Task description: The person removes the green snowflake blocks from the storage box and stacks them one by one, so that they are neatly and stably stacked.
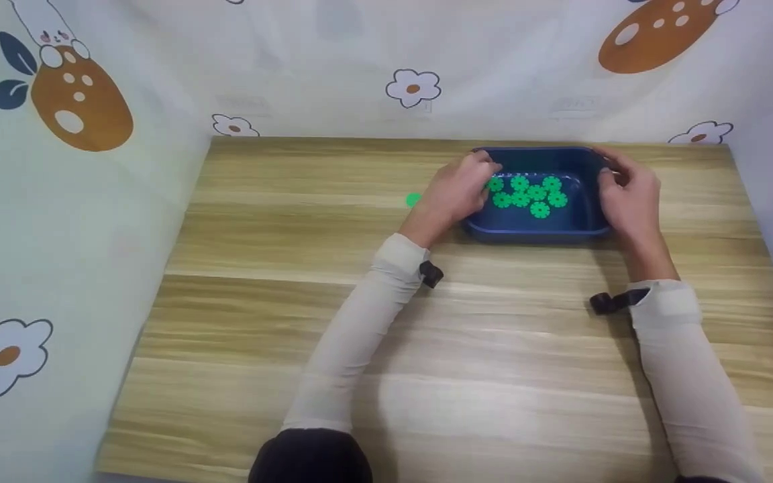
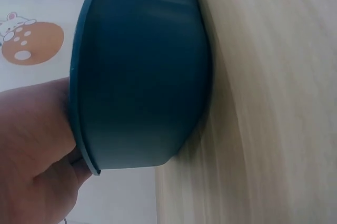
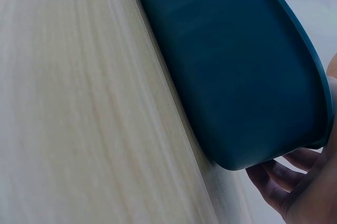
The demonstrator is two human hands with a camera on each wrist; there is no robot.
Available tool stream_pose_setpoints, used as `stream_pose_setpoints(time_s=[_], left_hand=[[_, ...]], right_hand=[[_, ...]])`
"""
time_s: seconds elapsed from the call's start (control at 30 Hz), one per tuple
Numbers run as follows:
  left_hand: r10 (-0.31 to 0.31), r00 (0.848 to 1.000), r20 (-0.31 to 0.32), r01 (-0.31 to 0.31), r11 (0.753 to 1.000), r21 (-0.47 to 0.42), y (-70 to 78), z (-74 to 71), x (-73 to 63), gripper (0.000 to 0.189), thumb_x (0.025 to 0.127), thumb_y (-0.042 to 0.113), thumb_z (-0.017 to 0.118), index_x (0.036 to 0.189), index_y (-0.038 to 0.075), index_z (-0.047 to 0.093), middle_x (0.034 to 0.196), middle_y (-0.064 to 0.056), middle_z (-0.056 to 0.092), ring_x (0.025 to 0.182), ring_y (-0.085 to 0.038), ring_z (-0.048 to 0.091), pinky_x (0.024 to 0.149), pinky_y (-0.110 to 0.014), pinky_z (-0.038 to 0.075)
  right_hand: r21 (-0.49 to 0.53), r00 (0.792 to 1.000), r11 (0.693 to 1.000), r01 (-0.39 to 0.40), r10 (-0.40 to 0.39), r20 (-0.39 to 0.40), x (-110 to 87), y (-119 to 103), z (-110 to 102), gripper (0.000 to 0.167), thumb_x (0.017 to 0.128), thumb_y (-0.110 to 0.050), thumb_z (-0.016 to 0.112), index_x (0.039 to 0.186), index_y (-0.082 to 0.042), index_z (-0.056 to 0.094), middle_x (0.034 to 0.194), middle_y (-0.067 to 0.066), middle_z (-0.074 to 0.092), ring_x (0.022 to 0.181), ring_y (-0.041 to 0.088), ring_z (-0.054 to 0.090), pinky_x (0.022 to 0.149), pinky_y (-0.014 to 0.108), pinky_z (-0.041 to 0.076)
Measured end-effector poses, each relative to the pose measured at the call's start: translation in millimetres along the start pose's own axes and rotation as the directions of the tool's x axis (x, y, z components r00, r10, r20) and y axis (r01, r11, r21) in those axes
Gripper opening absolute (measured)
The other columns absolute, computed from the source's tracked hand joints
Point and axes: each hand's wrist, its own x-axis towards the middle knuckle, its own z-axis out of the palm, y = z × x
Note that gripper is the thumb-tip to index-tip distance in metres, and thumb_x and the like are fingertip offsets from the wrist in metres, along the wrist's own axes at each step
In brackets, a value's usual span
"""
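Observation:
A dark blue plastic basin [image 1: 537, 235] stands at the back of the table, right of the middle. Inside it lie several green notched discs [image 1: 539, 210], flat and close together. My left hand [image 1: 457, 191] grips the basin's left rim, and in the left wrist view its fingers go over the edge. At the opposite end my right hand [image 1: 633, 194] holds the right rim, thumb toward the inside; the right wrist view shows its fingers [image 3: 271, 184] under the outer wall. Another green piece [image 1: 413, 200] lies on the table just left of my left hand, partly hidden by it.
The wood-grain table [image 1: 279, 322] meets a patterned cloth wall [image 1: 319, 74] right behind the basin. More cloth stands along the left and right sides. A black wrist camera [image 1: 431, 274] sits on the left cuff, another camera [image 1: 604, 303] on the right.

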Motion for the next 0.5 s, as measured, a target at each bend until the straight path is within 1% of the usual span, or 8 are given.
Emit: stream_pose_setpoints(time_s=[0.07, 0.17, 0.23, 0.33, 0.4, 0.5], left_hand=[[-0.008, 1.000, -0.009, 0.008, 0.999, 0.044, 2.0, 1.8, 0.5, 0.042, 0.106, 0.010, 0.059, 0.148, 0.012, 0.067, 0.142, -0.008, 0.066, 0.130, -0.023, 0.065, 0.106, -0.036, 0.061], [-0.037, 0.999, -0.003, 0.037, 0.992, 0.122, 6.4, 3.5, 2.3, 0.038, 0.106, 0.012, 0.062, 0.143, 0.012, 0.069, 0.139, -0.008, 0.068, 0.127, -0.023, 0.065, 0.106, -0.036, 0.061], [-0.056, 0.998, 0.011, 0.053, 0.982, 0.183, 9.9, 4.8, 4.3, 0.034, 0.105, 0.016, 0.066, 0.139, 0.012, 0.071, 0.137, -0.007, 0.069, 0.125, -0.023, 0.065, 0.107, -0.036, 0.061], [-0.077, 0.996, 0.038, 0.063, 0.960, 0.273, 15.3, 7.6, 7.1, 0.031, 0.104, 0.022, 0.070, 0.134, 0.014, 0.073, 0.133, -0.007, 0.072, 0.122, -0.022, 0.065, 0.107, -0.036, 0.060], [-0.089, 0.995, 0.051, 0.069, 0.948, 0.312, 18.6, 9.4, 8.2, 0.029, 0.104, 0.022, 0.071, 0.131, 0.015, 0.075, 0.130, -0.006, 0.073, 0.121, -0.022, 0.065, 0.107, -0.037, 0.060], [-0.110, 0.992, 0.067, 0.080, 0.936, 0.344, 22.1, 10.2, 8.4, 0.029, 0.104, 0.023, 0.071, 0.132, 0.018, 0.076, 0.128, -0.005, 0.075, 0.120, -0.021, 0.064, 0.108, -0.037, 0.059]], right_hand=[[0.003, 1.000, 1.000, -0.011, 0.011, 0.005, 0.1, 0, 0, 0.043, 0.107, -0.013, 0.050, 0.141, -0.022, 0.074, 0.146, 0.009, 0.071, 0.122, 0.018, 0.071, 0.099, 0.019, 0.052], [0.000, 1.000, 1.000, -0.020, 0.020, 0.009, 0.2, 1, 0, 0.043, 0.107, -0.014, 0.049, 0.143, -0.022, 0.073, 0.148, 0.008, 0.070, 0.124, 0.019, 0.069, 0.101, 0.021, 0.053], [0.000, 1.000, 1.000, -0.016, 0.016, 0.006, 0.3, 1, 0, 0.043, 0.107, -0.013, 0.049, 0.143, -0.021, 0.073, 0.148, 0.008, 0.070, 0.126, 0.021, 0.069, 0.102, 0.022, 0.053], [-0.008, 1.000, 1.000, -0.005, 0.005, -0.001, 0.6, 1, 0, 0.043, 0.107, -0.013, 0.049, 0.142, -0.020, 0.073, 0.147, 0.008, 0.071, 0.127, 0.021, 0.070, 0.103, 0.022, 0.054], [-0.011, 1.000, 1.000, -0.005, 0.006, 0.002, 0.6, 2, 0, 0.043, 0.107, -0.013, 0.049, 0.143, -0.020, 0.073, 0.147, 0.008, 0.070, 0.128, 0.021, 0.069, 0.105, 0.023, 0.054], [-0.022, 1.000, 1.000, -0.014, 0.014, 0.012, 0.4, 2, -1, 0.044, 0.108, -0.014, 0.048, 0.144, -0.021, 0.072, 0.150, 0.008, 0.069, 0.130, 0.022, 0.068, 0.107, 0.025, 0.053]])
